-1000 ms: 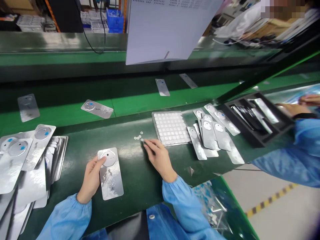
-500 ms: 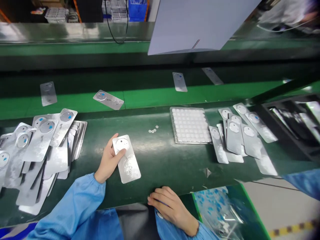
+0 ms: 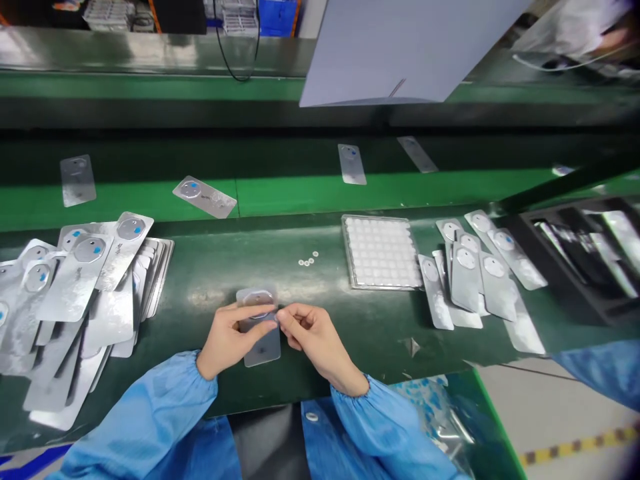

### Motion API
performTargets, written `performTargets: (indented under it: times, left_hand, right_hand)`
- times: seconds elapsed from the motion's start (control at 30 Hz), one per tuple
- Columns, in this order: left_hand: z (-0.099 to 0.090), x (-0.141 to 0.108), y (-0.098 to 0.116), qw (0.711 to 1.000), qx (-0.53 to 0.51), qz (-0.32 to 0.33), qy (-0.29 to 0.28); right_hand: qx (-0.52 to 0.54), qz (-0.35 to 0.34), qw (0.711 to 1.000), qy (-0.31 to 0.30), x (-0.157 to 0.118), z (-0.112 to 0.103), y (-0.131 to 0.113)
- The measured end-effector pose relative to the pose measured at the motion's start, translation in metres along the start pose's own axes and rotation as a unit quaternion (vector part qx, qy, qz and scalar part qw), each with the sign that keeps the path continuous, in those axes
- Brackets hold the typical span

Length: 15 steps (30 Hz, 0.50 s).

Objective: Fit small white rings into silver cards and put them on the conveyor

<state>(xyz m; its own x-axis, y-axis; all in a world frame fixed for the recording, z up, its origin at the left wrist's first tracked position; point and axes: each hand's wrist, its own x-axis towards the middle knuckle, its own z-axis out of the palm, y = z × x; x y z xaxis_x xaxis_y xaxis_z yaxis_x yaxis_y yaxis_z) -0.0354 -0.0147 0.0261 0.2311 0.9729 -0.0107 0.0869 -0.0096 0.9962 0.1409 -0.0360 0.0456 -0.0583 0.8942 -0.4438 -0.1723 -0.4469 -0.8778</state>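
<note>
A silvery phone back cover [image 3: 265, 350] with a round camera ring lies in front of me, partly hidden by my fingers. My left hand [image 3: 233, 333] holds it from the left, with thumb and fingers reaching across to its right edge. There, my right hand [image 3: 315, 340] meets the left fingertips in a pinch. Whatever its thumb and finger hold is too small to make out. Just beyond lie several small white rings [image 3: 307, 261]. A clear tray [image 3: 345, 257] of white round pieces stands farther right.
Heaped phone back covers [image 3: 75, 287] cover the left of the bench, and a smaller pile [image 3: 465, 283] lies right. Single covers [image 3: 205, 197] rest on the green belt [image 3: 290, 197]. A black bin [image 3: 550, 267] stands far right; a green-edged box [image 3: 493, 420] holds blue scraps below.
My right hand has risen from the bench edge to meet my left fingertips at the cover. The cover has turned more upright, and my left hand has shifted right across it.
</note>
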Motion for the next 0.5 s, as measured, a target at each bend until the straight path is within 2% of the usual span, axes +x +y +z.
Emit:
performTargets:
  times: [0.27, 0.5]
  left_hand:
    - [-0.0002, 0.0005, 0.0006, 0.999, -0.034, 0.000, 0.025]
    - [-0.0015, 0.0001, -0.0043, 0.999, -0.018, 0.034, 0.024]
  right_hand:
    - [-0.005, -0.004, 0.999, -0.037, 0.0014, -0.0053, 0.0076]
    - [-0.052, -0.026, 0.997, -0.048, -0.0004, -0.0035, -0.0021]
